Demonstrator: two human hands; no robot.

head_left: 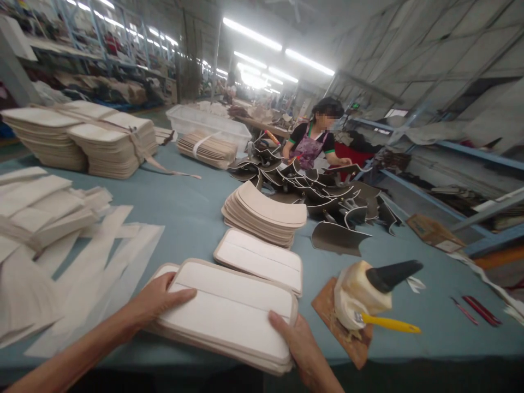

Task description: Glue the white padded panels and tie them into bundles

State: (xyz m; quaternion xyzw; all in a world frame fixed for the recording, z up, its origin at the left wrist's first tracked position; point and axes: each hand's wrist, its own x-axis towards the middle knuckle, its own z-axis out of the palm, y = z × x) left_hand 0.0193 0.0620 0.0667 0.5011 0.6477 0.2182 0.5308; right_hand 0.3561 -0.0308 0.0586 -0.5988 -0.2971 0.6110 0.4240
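My left hand [166, 303] grips the left end of a stack of white rounded-corner panels [229, 314] with beige edges, its thumb lying on the top panel. At the right end my right hand [301, 344] holds the same stack, thumb on top and fingers along the side, partly hidden. The stack is at the table's front edge. Just behind it lies a smaller pile of similar white panels [260, 259]. Beyond that sits a stack of curved beige pieces [266, 213]. To the right stands a glue-crusted container [352, 295] with a black nozzle-like top and a yellow-handled brush [391, 323].
Pale strips [53, 218] spread over the left of the blue-green table [184, 202]. Tied stacks of beige panels [110, 142] stand behind them. Dark curved pieces [319, 191] heap up before a co-worker [309, 144]. A cardboard box [434, 232] and red tools [481, 310] lie right.
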